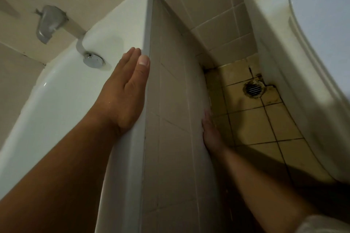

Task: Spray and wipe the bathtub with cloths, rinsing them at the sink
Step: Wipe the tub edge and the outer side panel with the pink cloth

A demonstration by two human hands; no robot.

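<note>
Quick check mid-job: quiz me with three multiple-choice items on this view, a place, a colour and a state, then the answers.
1. The left hand rests on: A) the bathtub rim B) the floor C) the wall spout.
2. The floor tiles look: A) blue B) yellowish C) black.
3. The left hand is: A) holding a cloth B) flat, fingers straight C) fisted.
A, its palm lies along the rim; B, yellow around the floor drain; B, fingers extended, nothing held.

Dim, soft blur; wide-angle edges bowed
</note>
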